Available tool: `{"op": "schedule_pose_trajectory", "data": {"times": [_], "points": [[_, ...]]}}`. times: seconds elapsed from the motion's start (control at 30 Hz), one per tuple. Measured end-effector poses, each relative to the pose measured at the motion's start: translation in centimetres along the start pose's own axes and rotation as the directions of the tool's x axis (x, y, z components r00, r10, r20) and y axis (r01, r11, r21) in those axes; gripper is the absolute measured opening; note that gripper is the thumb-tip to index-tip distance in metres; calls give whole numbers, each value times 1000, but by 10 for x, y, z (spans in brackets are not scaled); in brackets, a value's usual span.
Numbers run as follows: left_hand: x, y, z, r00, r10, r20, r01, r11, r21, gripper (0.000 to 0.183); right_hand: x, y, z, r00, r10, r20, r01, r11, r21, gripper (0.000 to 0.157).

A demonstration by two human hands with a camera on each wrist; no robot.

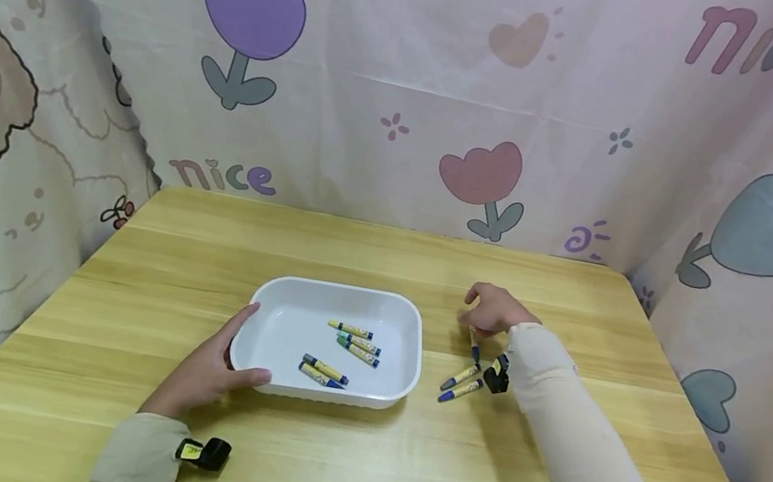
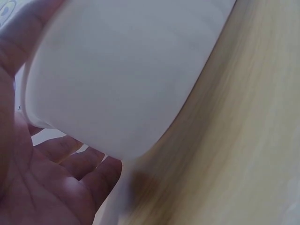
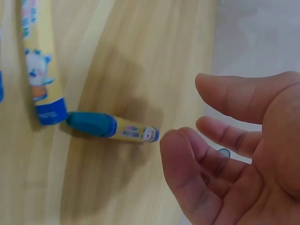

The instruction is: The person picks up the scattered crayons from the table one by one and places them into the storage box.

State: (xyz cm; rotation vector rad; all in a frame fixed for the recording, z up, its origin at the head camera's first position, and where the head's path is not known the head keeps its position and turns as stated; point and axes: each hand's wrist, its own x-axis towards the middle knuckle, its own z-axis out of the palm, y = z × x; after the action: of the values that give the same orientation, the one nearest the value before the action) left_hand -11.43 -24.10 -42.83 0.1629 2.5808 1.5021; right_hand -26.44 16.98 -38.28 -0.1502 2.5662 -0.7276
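Note:
My left hand grips the left end of a white plastic tray, its thumb over the near rim and its fingers against the outer side. Inside the tray lie several crayons in yellow printed wrappers. To the right of the tray, my right hand hovers above three loose crayons on the table. Closest to it is a teal-tipped crayon; in the right wrist view thumb and index finger are apart, holding nothing. Its tip is by the blue end of another crayon. A blue-tipped crayon lies nearest me.
The wood-grain table reaches back to a pale printed curtain with flowers and the word "nice". Similar cloth hangs along the left and right sides. A small black wrist camera is strapped to the left sleeve.

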Motion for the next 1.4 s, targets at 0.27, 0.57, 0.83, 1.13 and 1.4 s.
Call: {"op": "schedule_pose_trajectory", "data": {"times": [0.27,0.57,0.83,1.13,1.4], "points": [[1,-2,1,1000,-8,5,8,1000,12,107,4,11,7,998,52,32,-53,998,21,37],[4,-7,0,1000,-6,7,6,1000,16,106,8,18,12,999,42,-1,-42,999,-29,34],[3,-6,-2,1000,20,21,-20,1000,-22,105,12,20,16,998,46,37,-45,999,-20,34],[3,-2,-8,998,47,32,-45,997,-63,105,14,13,12,999,-3,49,2,1000,10,33],[3,-9,-2,998,56,37,-51,993,-104,105,15,10,3,997,-66,46,66,998,-6,34]]}}
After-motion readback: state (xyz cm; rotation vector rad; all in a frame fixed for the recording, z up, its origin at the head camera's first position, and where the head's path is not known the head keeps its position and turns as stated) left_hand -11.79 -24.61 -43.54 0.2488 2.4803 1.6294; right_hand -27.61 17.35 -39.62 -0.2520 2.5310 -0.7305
